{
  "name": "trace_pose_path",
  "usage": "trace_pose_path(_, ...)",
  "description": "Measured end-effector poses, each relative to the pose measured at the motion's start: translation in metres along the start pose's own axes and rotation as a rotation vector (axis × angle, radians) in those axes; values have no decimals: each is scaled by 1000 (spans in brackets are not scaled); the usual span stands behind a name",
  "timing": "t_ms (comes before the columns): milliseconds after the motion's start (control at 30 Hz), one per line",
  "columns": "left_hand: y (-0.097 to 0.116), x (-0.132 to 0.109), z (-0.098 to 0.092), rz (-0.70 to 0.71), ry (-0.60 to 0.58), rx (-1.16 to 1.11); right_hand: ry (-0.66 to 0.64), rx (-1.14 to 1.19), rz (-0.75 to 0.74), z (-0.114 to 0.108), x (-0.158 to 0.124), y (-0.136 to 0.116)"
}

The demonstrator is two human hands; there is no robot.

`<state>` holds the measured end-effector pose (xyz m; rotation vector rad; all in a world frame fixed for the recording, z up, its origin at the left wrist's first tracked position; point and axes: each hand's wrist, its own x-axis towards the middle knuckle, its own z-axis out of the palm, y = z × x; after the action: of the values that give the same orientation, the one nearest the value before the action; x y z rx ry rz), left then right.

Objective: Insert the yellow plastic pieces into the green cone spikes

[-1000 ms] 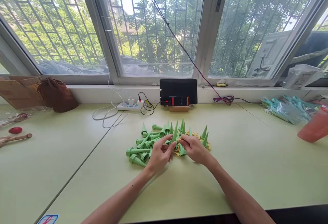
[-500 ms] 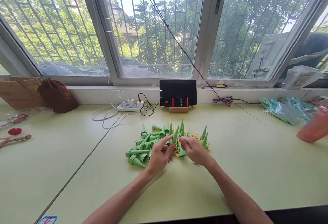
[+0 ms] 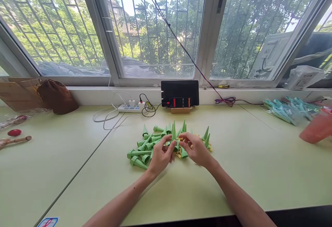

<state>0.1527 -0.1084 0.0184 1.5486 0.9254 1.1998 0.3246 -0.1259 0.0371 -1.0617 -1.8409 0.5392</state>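
Observation:
My left hand (image 3: 162,156) grips a green plant watering spike (image 3: 173,132) between thumb and fingers, its point upward. Close on its right is my right hand (image 3: 195,149), with thumb and index finger curved and a gap between them. Whether a small part sits at those fingertips is too fine to see. Under and around both hands lies a heap of green spikes (image 3: 141,153), most on their sides to the left. Small yellow pieces (image 3: 178,155) are scattered among the spikes and to the right, partly hidden by my hands.
A phone (image 3: 181,102) showing a timer leans against a black tablet (image 3: 180,88) behind the heap. Left of it is a power strip (image 3: 129,108) with cables. A brown bag (image 3: 58,97) stands at far left; bagged teal items (image 3: 287,109) and a red container (image 3: 316,128) are at right.
The spike in my left hand has turned from leaning right to upright and shifted slightly left. My right hand's fingers have gone from a tight pinch to a wider curve nearer the spike.

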Motion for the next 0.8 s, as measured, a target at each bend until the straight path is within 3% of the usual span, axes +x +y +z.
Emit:
trace_pose_path(267,-1,-5,1,4,-63,20,-5,-61,-9,2,-1,8)
trace_pose_path(533,-11,-8,2,37,-98,82,3,-38,87,-2,0,2)
trace_pose_path(700,-14,-8,2,220,-126,127,-86,206,283,-3,1,4)
trace_pose_path(800,-12,-7,1,241,-139,171,-125,372,372,-2,2,4)
